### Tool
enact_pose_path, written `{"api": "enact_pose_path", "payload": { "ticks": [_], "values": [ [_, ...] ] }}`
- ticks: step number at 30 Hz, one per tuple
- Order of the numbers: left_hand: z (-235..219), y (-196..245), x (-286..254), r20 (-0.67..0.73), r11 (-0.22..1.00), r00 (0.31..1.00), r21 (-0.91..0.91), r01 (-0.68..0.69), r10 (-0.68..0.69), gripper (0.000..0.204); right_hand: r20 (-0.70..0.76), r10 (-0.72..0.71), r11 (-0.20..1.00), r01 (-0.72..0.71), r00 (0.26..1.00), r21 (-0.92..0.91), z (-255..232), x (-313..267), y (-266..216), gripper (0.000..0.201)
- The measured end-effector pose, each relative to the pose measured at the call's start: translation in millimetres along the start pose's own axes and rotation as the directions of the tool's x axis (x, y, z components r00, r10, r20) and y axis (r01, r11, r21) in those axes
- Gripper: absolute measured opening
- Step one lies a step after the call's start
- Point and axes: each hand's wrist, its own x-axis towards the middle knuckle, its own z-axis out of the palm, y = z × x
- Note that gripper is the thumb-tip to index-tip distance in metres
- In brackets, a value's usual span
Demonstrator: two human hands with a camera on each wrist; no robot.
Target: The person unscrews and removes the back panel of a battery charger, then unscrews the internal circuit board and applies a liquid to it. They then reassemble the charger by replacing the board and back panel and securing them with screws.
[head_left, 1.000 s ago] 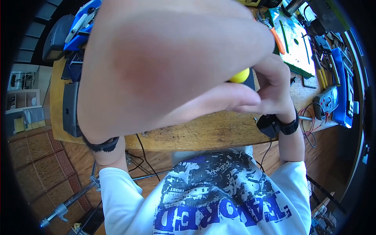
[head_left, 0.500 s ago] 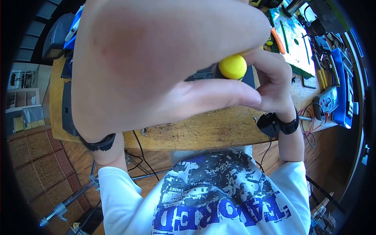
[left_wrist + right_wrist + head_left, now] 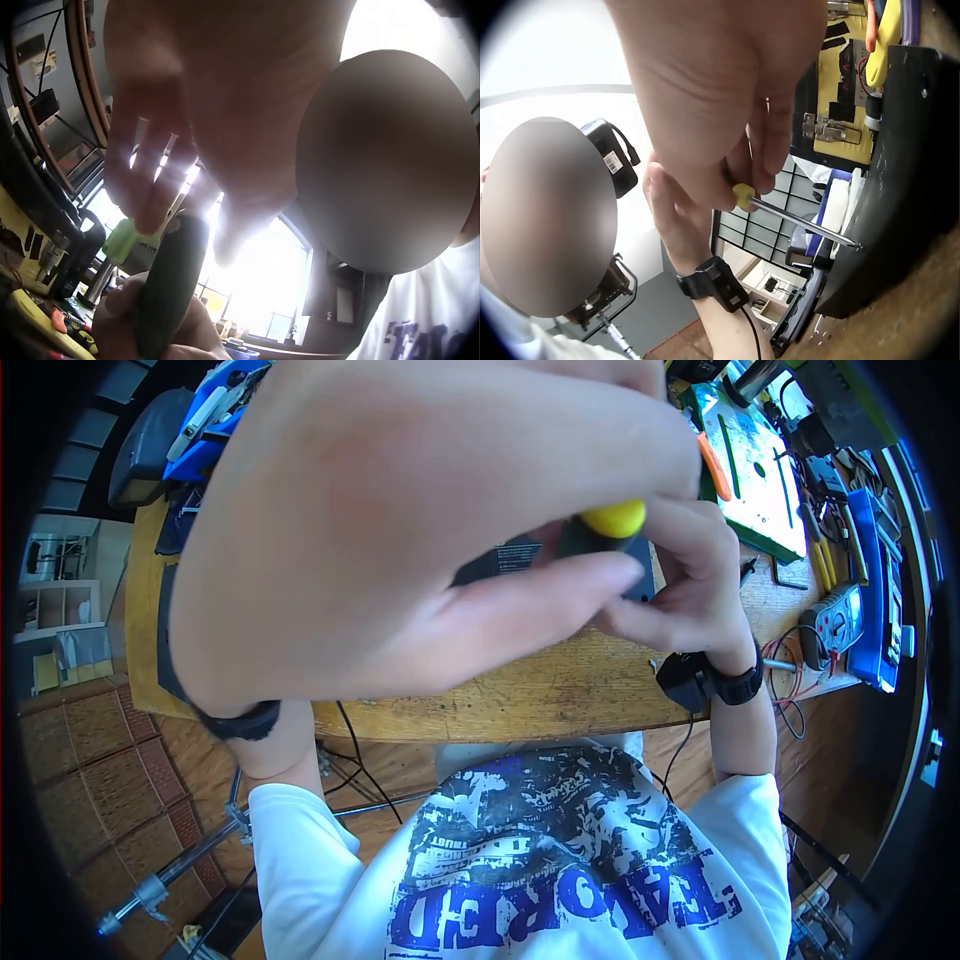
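A screwdriver with a dark green handle point(image 3: 174, 281) and yellow end cap point(image 3: 615, 518) stands over a black flat case point(image 3: 480, 568), which carries a small printed label. My right hand point(image 3: 700, 570) grips the handle low down, its fingers curled near the yellow collar point(image 3: 742, 196). The metal shaft point(image 3: 802, 221) runs to a screw spot on the case. Over the handle's top end is my left hand point(image 3: 400, 540), fingers and thumb fairly straight. In the left wrist view a fingertip meets the handle end while the thumb stands apart. From above, this hand covers much of the case.
A wooden bench point(image 3: 520, 695) carries everything. At the right lie a green-edged metal plate point(image 3: 750, 470), orange-handled pliers point(image 3: 714, 465), a multimeter point(image 3: 838, 618) with leads and a blue tray point(image 3: 878, 580). A blue bin of tools point(image 3: 215, 415) stands back left. A cable point(image 3: 365, 760) hangs off the front edge.
The left hand has shifted and turned about the handle top; its thumb has drawn away from the yellow cap. The cap came into fuller view, then was partly covered. The right hand stays nearly still.
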Motion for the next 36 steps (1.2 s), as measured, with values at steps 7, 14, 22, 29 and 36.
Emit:
{"api": "enact_pose_path", "payload": {
  "ticks": [7, 14, 22, 29, 36],
  "values": [
    [5.8, -2.0, 8.2, -0.022, 1.000, 1.000, 0.008, 0.014, -0.014, 0.033, -0.012, -0.058, 0.998, 0.058, 0.998, -0.005, 4.0, 2.3, -1.2, 0.033],
    [-1.3, -23.3, -11.1, -0.048, 0.999, 0.998, 0.015, 0.038, -0.037, 0.032, -0.016, -0.087, 0.994, 0.086, 0.996, -0.063, 2.0, 0.9, 4.9, 0.031],
    [-6.9, -43.6, -27.3, -0.075, 0.998, 0.995, 0.022, 0.061, -0.059, 0.032, 0.012, -0.010, 1.000, 0.010, 1.000, 0.018, 4.2, 4.1, -0.6, 0.032],
    [15.1, 7.0, 11.8, -0.098, 0.996, 0.992, 0.029, 0.079, -0.076, 0.031, 0.015, -0.070, 0.998, 0.070, 0.997, 0.002, 2.8, 3.2, 1.0, 0.030],
    [-6.7, -19.8, -45.3, -0.123, 0.994, 0.987, 0.035, 0.103, -0.098, 0.031, 0.176, 0.083, 0.990, -0.061, 0.981, -0.125, 2.8, 0.8, 3.2, 0.030]
  ]
}}
